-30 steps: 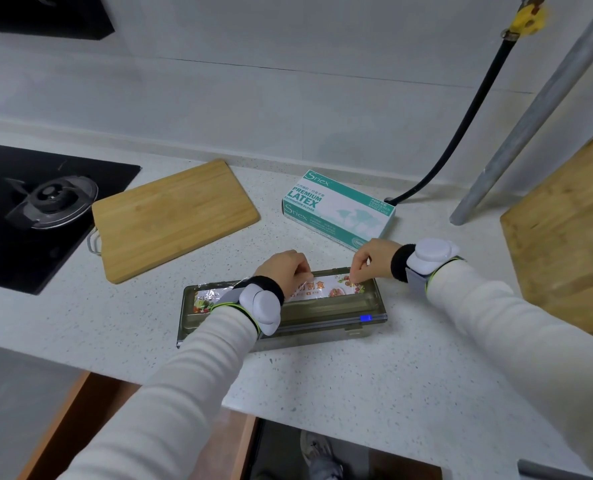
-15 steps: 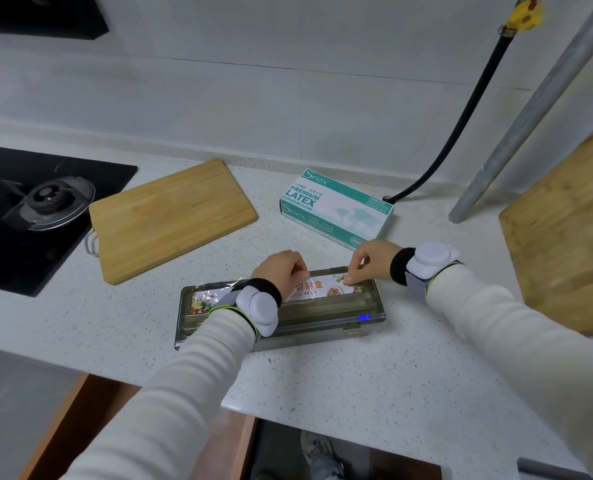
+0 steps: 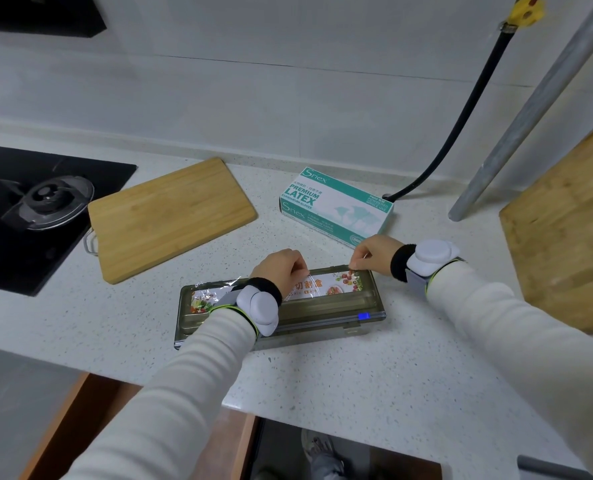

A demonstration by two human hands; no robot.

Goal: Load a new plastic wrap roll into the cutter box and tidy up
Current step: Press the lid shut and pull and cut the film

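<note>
Left hand and right hand both have fingers curled in, each pinching the clear plastic wrap edge. The cutter box sits right under them, with the roll inside below the fingertips. A glove box lies just past the right hand.

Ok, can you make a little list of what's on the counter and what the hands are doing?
Place: kitchen counter
Cutter box: lies flat near the counter's front edge
Left hand: pinches the plastic wrap over the box
Right hand: pinches the wrap near the box's right end
Behind the box: glove box
Further left: wooden cutting board, then the stove
</note>
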